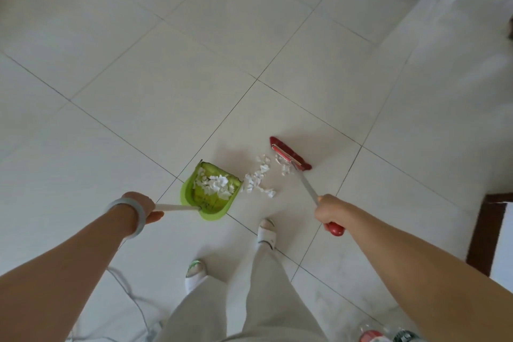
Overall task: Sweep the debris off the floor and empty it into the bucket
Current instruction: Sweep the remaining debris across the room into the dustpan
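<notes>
The lime-green plastic dustpan (213,215) sits on the white tiled floor (166,78), its mouth facing the red-bristled broom head (290,153). The left hand (140,207) has its fingers curled round the dustpan's slim white handle (175,207), with a pale grey-green bangle (133,219) on that wrist; the right hand (330,211) is fisted round the broom's metal shaft (305,186), just above its red end grip (334,228). Part of the debris, torn white paper scraps (213,183), already lies inside the dustpan; a looser trail of scraps (258,178) runs from the dustpan's lip out toward the broom head, which stands just beyond them on the side away from the dustpan; the bucket is not in view.

The step in hand looks to be a gathering stroke into the dustpan. To do it well, I judge the dustpan's lip should press flat on the tile so that thin paper cannot slide beneath; the broom should draw toward the dustpan in short, low strokes rather than flicks, since such light scraps scatter easily; the dustpan should tip back before lifting so nothing spills.

No brand or writing can be read; bottles (388,336) at the frame edge, well behind the dustpan on the person's side, carry labels too blurred to make out.
</notes>
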